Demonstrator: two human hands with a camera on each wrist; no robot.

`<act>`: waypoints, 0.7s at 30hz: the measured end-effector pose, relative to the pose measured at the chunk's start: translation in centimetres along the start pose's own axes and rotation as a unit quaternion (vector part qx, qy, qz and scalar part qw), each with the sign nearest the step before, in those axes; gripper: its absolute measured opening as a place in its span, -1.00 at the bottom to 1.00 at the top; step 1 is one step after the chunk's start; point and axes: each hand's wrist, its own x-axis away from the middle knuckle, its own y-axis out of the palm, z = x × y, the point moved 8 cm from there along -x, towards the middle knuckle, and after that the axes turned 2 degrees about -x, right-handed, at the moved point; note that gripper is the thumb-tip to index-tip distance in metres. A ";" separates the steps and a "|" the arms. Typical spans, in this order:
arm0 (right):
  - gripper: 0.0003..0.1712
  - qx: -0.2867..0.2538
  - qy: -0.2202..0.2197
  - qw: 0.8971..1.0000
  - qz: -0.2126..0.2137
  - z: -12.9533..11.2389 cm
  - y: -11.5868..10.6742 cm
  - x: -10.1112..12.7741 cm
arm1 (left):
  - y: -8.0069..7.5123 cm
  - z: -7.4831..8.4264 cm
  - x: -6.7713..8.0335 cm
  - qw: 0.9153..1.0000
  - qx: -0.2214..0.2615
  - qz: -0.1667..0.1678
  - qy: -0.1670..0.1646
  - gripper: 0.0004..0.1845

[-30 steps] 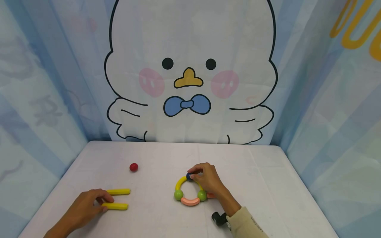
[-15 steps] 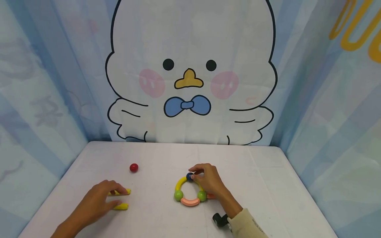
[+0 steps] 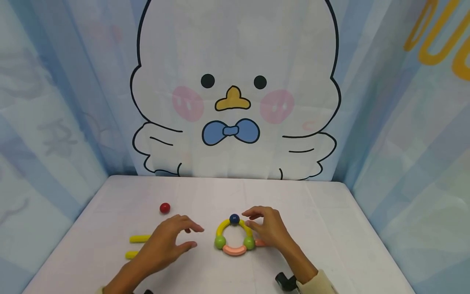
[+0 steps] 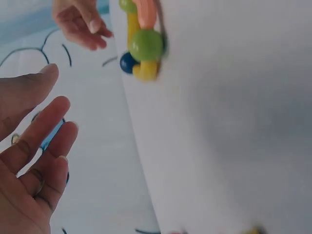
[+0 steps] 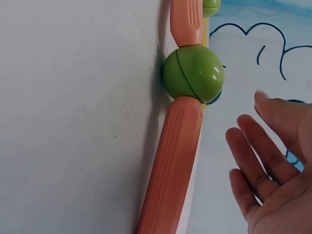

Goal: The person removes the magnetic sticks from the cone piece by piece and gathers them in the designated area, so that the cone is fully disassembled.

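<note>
A ring of toy rods and balls lies on the table between my hands. It has a dark blue ball (image 3: 234, 219) at the top, two curved yellow rods (image 3: 221, 227), two green balls (image 3: 220, 242) and a curved orange rod (image 3: 235, 250) at the bottom. From the right green ball a straight orange rod (image 5: 170, 165) sticks out, partly covered by my hand in the head view. My left hand (image 3: 167, 243) hovers left of the ring, fingers spread and holding nothing. Just right of the blue ball, my right hand (image 3: 271, 228) has thumb and fingers apart, also holding nothing.
Two yellow rods (image 3: 139, 239) lie at the left, partly behind my left hand. A red ball (image 3: 165, 208) sits farther back. The white table (image 3: 312, 212) meets a curtain with a cartoon bird (image 3: 235, 151) at its far edge. A black device (image 3: 285, 281) is at my right wrist.
My left hand has left the yellow rods and moved right, toward the ring. My right hand has let go of the blue ball and drawn back slightly right.
</note>
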 end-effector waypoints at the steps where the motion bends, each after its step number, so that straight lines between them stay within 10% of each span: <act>1: -0.74 0.002 0.001 1.000 0.001 0.1 -0.2 0.3 | 0.4 0.5 -0.3 1.000 0.009 -0.001 0.012 -0.58; 8: -0.73 0.005 0.029 1.000 0.004 1.0 -1.1 1.9 | 3.8 3.4 -2.0 0.995 0.066 -0.024 0.077 -0.57; 21: -0.69 0.009 0.075 0.997 0.000 3.5 -2.3 4.5 | 10.1 5.3 -5.3 0.989 0.106 -0.050 0.093 -0.63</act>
